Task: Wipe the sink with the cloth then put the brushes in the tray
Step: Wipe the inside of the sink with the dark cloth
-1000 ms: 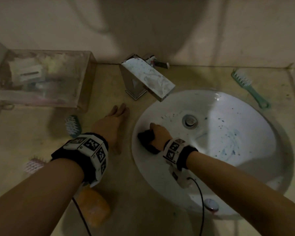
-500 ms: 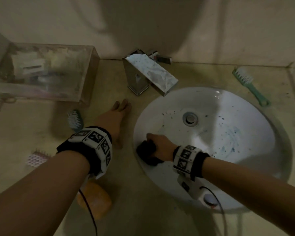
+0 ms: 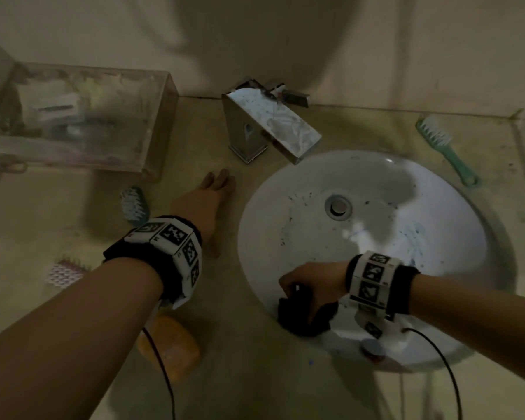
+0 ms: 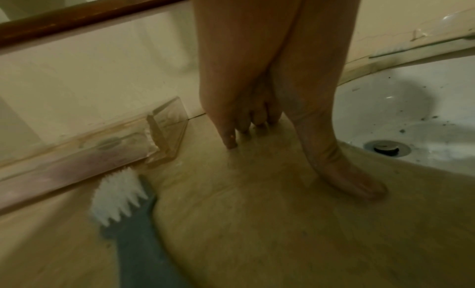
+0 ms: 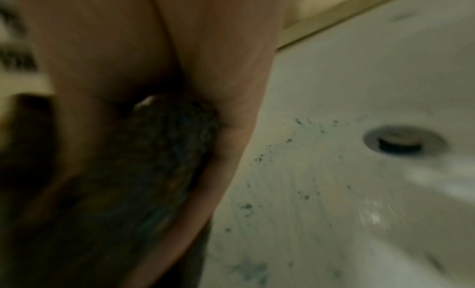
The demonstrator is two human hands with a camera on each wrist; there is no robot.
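My right hand (image 3: 308,286) grips a dark cloth (image 3: 303,316) against the near left wall of the white round sink (image 3: 406,237); the cloth (image 5: 164,160) fills the palm in the right wrist view. Dark specks dot the sink (image 5: 334,170) around the drain (image 3: 338,206). My left hand (image 3: 208,201) rests flat on the counter left of the sink, fingers (image 4: 228,134) straight. A clear tray (image 3: 82,116) stands at the back left. A blue-grey brush (image 3: 134,204) lies in front of it, a pink brush (image 3: 64,272) at the left, a green brush (image 3: 446,150) at the back right.
A square chrome tap (image 3: 270,122) stands behind the sink, its spout over the rim. An orange soap bar (image 3: 170,347) lies on the counter under my left forearm. Wrist cables trail toward me. The wall closes off the back.
My right hand has dragged the cloth down the sink's left wall toward the near rim. The left hand has stayed on the counter.
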